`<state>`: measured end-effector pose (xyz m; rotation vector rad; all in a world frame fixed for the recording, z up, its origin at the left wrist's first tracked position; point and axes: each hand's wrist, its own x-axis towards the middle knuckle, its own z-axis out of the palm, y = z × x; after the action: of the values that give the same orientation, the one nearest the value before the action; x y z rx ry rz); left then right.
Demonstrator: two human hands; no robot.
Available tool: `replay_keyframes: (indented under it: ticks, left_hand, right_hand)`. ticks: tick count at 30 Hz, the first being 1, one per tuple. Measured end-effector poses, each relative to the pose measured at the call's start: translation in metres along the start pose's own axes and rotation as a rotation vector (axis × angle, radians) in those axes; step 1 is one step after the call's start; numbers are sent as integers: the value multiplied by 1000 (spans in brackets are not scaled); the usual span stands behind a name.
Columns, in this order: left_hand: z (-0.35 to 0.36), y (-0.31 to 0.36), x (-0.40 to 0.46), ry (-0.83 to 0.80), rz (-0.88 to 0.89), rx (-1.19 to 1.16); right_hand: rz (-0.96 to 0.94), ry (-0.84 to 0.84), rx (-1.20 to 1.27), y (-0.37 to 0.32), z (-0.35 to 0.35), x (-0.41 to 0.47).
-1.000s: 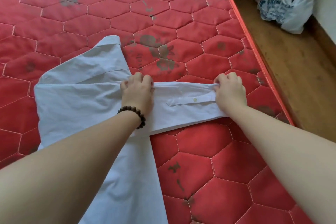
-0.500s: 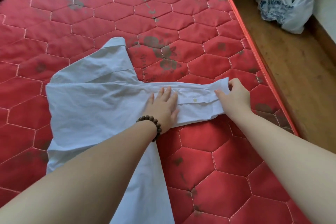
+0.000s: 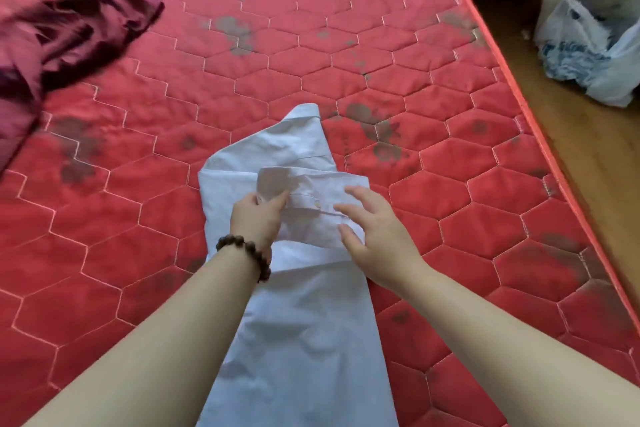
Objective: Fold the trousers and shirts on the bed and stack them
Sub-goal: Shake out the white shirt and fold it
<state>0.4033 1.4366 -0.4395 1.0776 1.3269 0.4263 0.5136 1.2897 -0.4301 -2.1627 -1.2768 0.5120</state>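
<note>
Shirt (image 3: 298, 305), pale blue, lies lengthwise at 6 o'clock on the red bed (image 3: 467, 218), its sleeve cuff (image 3: 311, 218) pinched by left hand (image 3: 258, 218) fingers to fold inward while right hand (image 3: 374, 236) hovers, fingers spread, ready to smooth.

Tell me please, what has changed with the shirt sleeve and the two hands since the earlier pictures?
The sleeve, earlier stretched out to the right, is now folded back left over the white shirt. The left hand now pinches its cuff; the right hand has let go and is open. The shirt body stays flat on the mattress.
</note>
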Motion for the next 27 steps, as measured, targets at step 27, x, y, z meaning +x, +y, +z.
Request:
replay_keyframes:
  ticks: [27]
  left_hand:
    - [-89, -60, 22, 485, 604, 938]
  right_hand:
    - [-96, -213, -600, 23, 92, 37]
